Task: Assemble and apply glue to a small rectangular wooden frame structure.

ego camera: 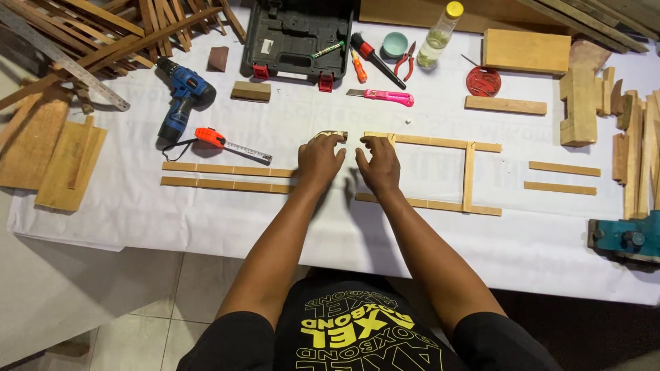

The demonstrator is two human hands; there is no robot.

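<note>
I read this as the assembly step: a small piece is being brought to the open end of a wooden strip frame [440, 172], which lies on the white table cover [344, 233] just right of centre frame. The frame shows two long strips and one cross strip; its left end, where my hands are, has no cross piece that I can see.

My left hand [320, 156] lies palm down at centre frame, fingers curled over a small pale wooden piece [335, 135] whose tip shows beyond the fingertips. It looks pinched there, though the contact itself is hidden. My right hand [377, 161] lies just beside it, palm down, fingers spread lightly, fingertips touching the end of the frame's upper strip. Both forearms run straight up from the bottom of the frame, nearly parallel.

The next move, I judge, calls for squaring the small piece against that strip end while the right hand pins the frame.

Two loose strips [230, 176] lie left of centre.
</note>
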